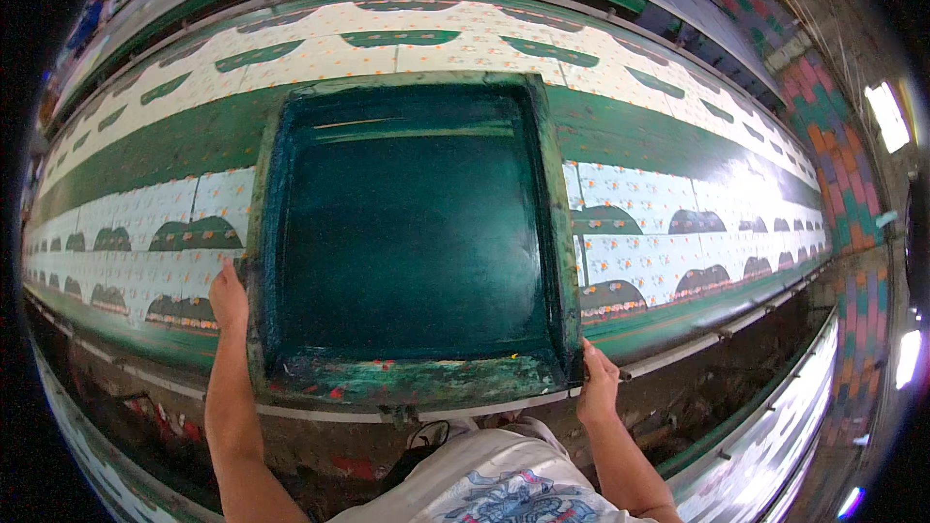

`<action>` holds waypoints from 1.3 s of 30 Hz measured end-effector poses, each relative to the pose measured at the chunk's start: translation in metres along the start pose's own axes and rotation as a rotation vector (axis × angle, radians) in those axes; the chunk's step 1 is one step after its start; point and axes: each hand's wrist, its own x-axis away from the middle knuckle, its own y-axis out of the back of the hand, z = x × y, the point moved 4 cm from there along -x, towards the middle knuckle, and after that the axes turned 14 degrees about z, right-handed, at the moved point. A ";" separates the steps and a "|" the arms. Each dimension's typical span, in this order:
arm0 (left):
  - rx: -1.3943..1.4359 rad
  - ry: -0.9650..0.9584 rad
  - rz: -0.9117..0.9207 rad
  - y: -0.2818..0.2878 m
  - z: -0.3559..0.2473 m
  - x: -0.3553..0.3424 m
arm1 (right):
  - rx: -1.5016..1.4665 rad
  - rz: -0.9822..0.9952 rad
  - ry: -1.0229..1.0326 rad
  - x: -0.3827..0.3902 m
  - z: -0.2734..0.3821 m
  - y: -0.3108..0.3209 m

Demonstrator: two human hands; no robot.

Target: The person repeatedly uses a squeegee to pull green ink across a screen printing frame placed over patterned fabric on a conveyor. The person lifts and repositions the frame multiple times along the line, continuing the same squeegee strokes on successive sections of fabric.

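Observation:
A large screen-printing frame [407,375], its wooden rim smeared with green and dark paint, is held level in front of me over the near side of a long table. Its dark teal mesh fills the inside, and a paler streak of paint crosses the far end. My left hand [230,298] is closed on the frame's left side. At the near right corner, my right hand [599,378] grips the frame's edge. Under the frame, partly hidden, lie pale blue fabric pieces [620,199] with small orange prints and dark arched cut-outs. Whether the frame touches them I cannot tell.
The green printing table [639,136] runs left to right, with cream printed fabric pieces [426,56] along its far side. A rail [678,336] follows its near edge. Another table [775,441] stands at the lower right, and a patterned brick walkway [843,155] lies beyond the right end.

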 end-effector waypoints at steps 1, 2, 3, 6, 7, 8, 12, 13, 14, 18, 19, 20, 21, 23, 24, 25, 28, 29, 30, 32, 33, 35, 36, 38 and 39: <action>0.040 -0.002 0.001 -0.005 -0.002 -0.005 | 0.057 0.029 -0.015 0.012 0.012 0.000; 0.039 0.000 0.035 -0.006 0.016 -0.023 | 0.112 0.057 -0.027 0.021 0.031 -0.003; 0.013 -0.163 -0.088 0.003 0.060 -0.046 | 0.166 0.115 0.023 0.020 0.043 -0.007; 0.057 -0.317 -0.084 0.008 0.098 -0.064 | 0.262 0.216 0.115 0.026 0.076 -0.018; 0.218 -0.285 0.042 -0.007 0.094 -0.060 | 0.276 0.263 0.137 0.023 0.070 -0.010; 0.321 -0.280 0.188 -0.014 0.080 -0.056 | 0.241 0.266 0.205 0.021 0.068 -0.005; 0.647 -0.005 0.428 -0.012 0.014 -0.016 | 0.209 0.334 0.268 0.025 0.076 0.004; 0.596 -0.084 0.287 -0.005 0.018 -0.019 | 0.240 0.354 0.283 0.022 0.078 0.002; 0.546 -0.160 0.144 -0.003 0.024 -0.017 | 0.274 0.377 0.298 0.018 0.082 0.001; 0.749 -0.073 0.302 -0.003 -0.008 0.009 | 0.272 0.339 0.269 0.006 0.097 0.028; 0.728 -0.094 0.262 -0.002 -0.007 0.014 | 0.276 0.330 0.284 0.001 0.107 0.040; 0.708 -0.113 0.221 -0.006 -0.004 0.018 | 0.279 0.321 0.299 -0.004 0.117 0.052; 0.888 -0.134 0.311 -0.011 -0.005 0.020 | 0.282 0.313 0.312 -0.011 0.123 0.067; 1.022 -0.130 0.353 -0.021 -0.007 0.029 | 0.313 0.235 0.329 -0.019 0.138 0.095; 0.976 -0.125 0.302 -0.026 -0.014 0.034 | 0.321 0.222 0.319 -0.025 0.141 0.113; 0.973 -0.150 0.237 -0.041 -0.050 0.055 | 0.334 0.194 0.307 -0.029 0.144 0.134; 1.009 -0.198 0.095 -0.064 -0.133 0.115 | 0.288 0.177 0.333 -0.045 0.163 0.186; 1.062 -0.192 0.108 -0.073 -0.148 0.125 | 0.267 0.179 0.331 -0.053 0.170 0.206; 1.041 -0.201 0.108 -0.082 -0.162 0.132 | 0.344 0.188 0.369 -0.064 0.177 0.228; 0.993 -0.212 0.112 -0.109 -0.192 0.144 | 0.411 0.120 0.417 -0.085 0.190 0.270; 1.045 -0.206 0.225 -0.131 -0.213 0.156 | 0.450 0.083 0.439 -0.097 0.195 0.296; 1.144 -0.190 0.449 -0.177 -0.256 0.182 | 0.486 0.057 0.411 -0.127 0.197 0.356; 1.102 -0.233 0.392 -0.202 -0.271 0.195 | 0.489 0.073 0.372 -0.142 0.200 0.384; 1.070 -0.248 0.342 -0.259 -0.310 0.232 | 0.510 0.040 0.356 -0.176 0.198 0.450; 1.066 -0.214 0.340 -0.287 -0.333 0.258 | 0.447 0.031 0.326 -0.188 0.195 0.481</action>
